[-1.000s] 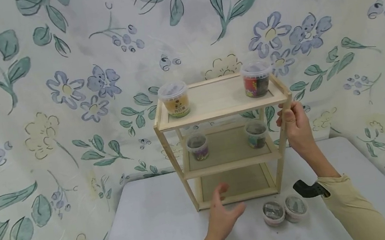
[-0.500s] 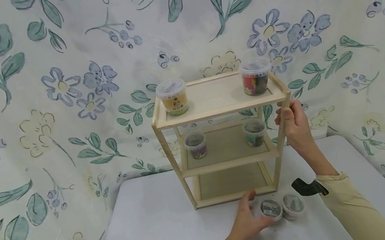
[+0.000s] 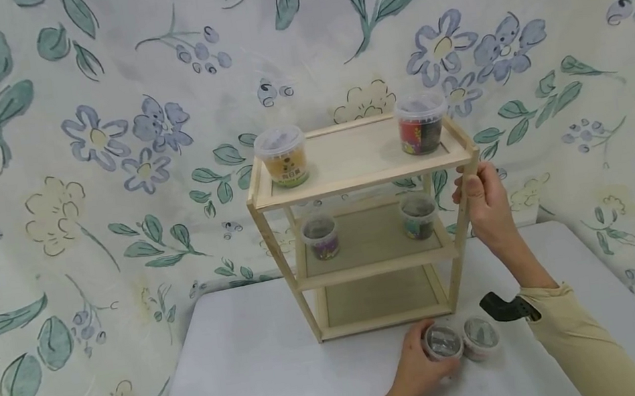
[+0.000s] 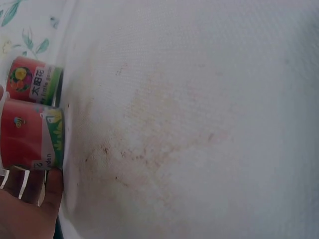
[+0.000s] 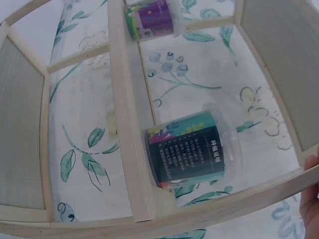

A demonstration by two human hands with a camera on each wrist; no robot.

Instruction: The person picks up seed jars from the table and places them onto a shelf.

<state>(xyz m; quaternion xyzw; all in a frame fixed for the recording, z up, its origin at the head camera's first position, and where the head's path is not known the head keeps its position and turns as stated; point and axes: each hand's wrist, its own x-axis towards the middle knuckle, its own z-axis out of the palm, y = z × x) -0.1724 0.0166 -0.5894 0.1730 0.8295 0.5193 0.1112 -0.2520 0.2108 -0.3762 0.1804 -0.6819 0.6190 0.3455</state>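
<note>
My left hand [image 3: 414, 362] curls its fingers and thumb round a red-labelled plastic cup [image 3: 442, 342] on the table, seen side-on as a red and green cup [image 4: 32, 134] in the left wrist view. A second red cup [image 3: 481, 337] with a clear lid stands right beside it. With my right hand [image 3: 485, 202] I grip the right front post of a three-tier wooden shelf [image 3: 375, 267], near its top. On the top tier are a yellow cup [image 3: 283, 159] at left and a red-and-black cup [image 3: 421, 125] at right.
The middle tier bears a purple cup [image 3: 320, 236] at left and a teal cup [image 3: 418, 216] at right. The shelf stands on a white-covered table [image 3: 239, 382], with a floral curtain [image 3: 116, 84] behind it. Brown specks [image 4: 107, 150] dot the table cover.
My left hand has moved right from in front of the shelf to the nearer red cup and closed round it. My right hand stays on the post. The view has shifted slightly.
</note>
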